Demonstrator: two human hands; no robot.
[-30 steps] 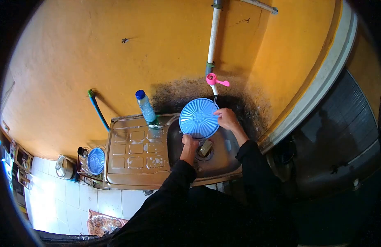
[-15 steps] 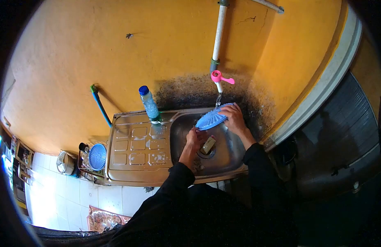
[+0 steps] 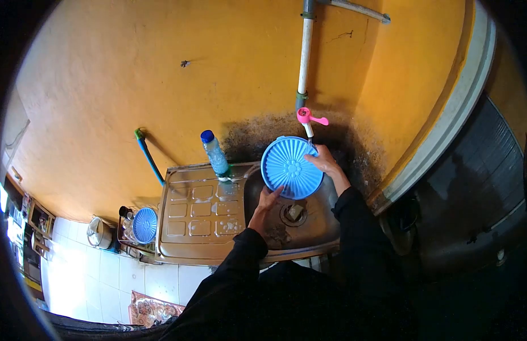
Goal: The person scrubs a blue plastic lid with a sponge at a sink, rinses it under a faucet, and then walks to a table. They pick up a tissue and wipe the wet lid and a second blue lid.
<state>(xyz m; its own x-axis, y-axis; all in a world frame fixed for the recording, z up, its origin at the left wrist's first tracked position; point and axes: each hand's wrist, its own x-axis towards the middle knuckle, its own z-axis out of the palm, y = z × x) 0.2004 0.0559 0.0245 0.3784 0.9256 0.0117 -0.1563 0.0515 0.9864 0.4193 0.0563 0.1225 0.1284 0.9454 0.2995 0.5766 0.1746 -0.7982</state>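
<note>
A round blue plastic lid (image 3: 292, 168) with fluted rays and a flower shape at its centre is held up over the sink (image 3: 317, 227), its patterned face turned toward me. My left hand (image 3: 266, 206) grips its lower left edge. At the upper right edge my right hand (image 3: 323, 159) is closed on the rim, thumb across the face. Water runs from the tap (image 3: 306, 118) with its pink lever, down by the right hand and onto the lid. Near the drain in the basin lies a pale block (image 3: 296, 212), perhaps soap or a sponge.
A bottle with a blue cap (image 3: 215, 154) stands on the wet, ridged drainboard (image 3: 184, 227), left of the basin. Lower left, a rack holds another blue fluted round piece (image 3: 145, 225) beside a metal pot (image 3: 98, 232). A blue hose (image 3: 150, 158) sticks out from the wall.
Both hands have turned the lid from a flat, edge-on tilt to nearly upright, so its whole ribbed face shows. The view has shifted slightly.
</note>
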